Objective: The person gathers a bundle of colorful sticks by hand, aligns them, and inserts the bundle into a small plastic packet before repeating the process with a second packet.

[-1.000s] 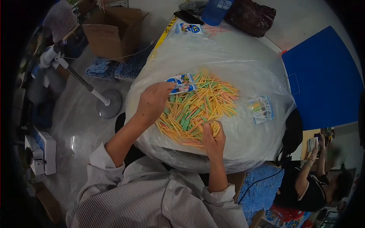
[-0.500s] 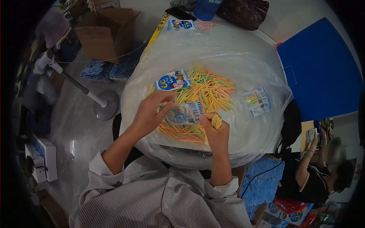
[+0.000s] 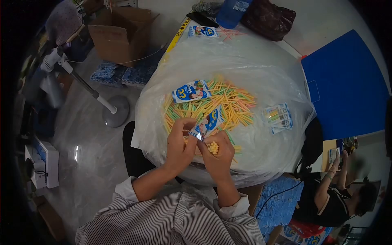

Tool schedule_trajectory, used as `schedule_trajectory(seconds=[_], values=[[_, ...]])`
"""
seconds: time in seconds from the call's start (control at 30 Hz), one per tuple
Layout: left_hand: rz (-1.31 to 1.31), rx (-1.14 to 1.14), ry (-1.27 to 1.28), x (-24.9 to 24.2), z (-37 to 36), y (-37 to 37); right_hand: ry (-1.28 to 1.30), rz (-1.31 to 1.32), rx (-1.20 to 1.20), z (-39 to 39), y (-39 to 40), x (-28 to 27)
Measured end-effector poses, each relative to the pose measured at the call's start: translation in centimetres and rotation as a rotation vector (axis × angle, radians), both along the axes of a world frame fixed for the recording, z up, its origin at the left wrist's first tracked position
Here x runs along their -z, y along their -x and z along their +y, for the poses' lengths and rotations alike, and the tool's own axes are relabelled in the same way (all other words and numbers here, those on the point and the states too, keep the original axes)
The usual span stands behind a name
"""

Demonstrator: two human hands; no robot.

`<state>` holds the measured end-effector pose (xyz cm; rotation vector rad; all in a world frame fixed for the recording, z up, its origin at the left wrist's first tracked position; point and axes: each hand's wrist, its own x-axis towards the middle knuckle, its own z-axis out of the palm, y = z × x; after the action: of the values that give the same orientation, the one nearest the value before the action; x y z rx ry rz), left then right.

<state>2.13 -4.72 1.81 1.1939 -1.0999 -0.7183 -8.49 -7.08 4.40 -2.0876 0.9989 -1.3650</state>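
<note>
A small blue-and-white printed packet [image 3: 213, 118] is tilted between my two hands, its lower end pinched. My left hand [image 3: 179, 143] is closed on the packet's edge with thumb and fingers. My right hand [image 3: 219, 157] wraps around a bundle of thin yellow sticks [image 3: 212, 148], its thumb pressing at the packet's end. Whether the packet's end is open is hidden by the fingers. Beneath and beyond the hands spreads a pile of thin pastel sticks [image 3: 232, 100]. Another printed packet [image 3: 191, 91] lies on the pile's far left side.
Clear plastic sheeting [image 3: 261, 151] covers the table. Packets with sticks [image 3: 278, 116] lie to the right; another packet [image 3: 203, 31] sits at the back near a blue container [image 3: 232, 14] and dark bag [image 3: 268, 18]. A co-worker [image 3: 330, 196] sits at right. A cardboard box [image 3: 118, 36] stands left.
My hands have come together, lower over the pile's near edge. The packet has turned from lying flat between them to tilted, with its blue printed side showing. The view has shifted slightly.
</note>
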Motion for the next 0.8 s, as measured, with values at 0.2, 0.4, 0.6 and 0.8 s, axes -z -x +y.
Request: schedule_trajectory(seconds=[0.2,0.4,0.6,0.8], values=[[-0.420,-0.053,0.082,-1.0,0.2,-0.8,-0.613,-0.459,-0.026,0.0,0.5,1.4],[-0.504,-0.027,0.034,-1.8,0.1,-0.6,-0.021,-0.025,0.218,-0.7,0.5,2.0],[-0.562,-0.007,0.224,-1.9,-0.8,-1.5,-0.418,-0.246,0.095,-0.8,0.8,1.1],[-0.462,-0.077,0.252,-1.8,-1.5,-1.4,-0.440,-0.173,0.050,-1.6,2.1,-0.4]])
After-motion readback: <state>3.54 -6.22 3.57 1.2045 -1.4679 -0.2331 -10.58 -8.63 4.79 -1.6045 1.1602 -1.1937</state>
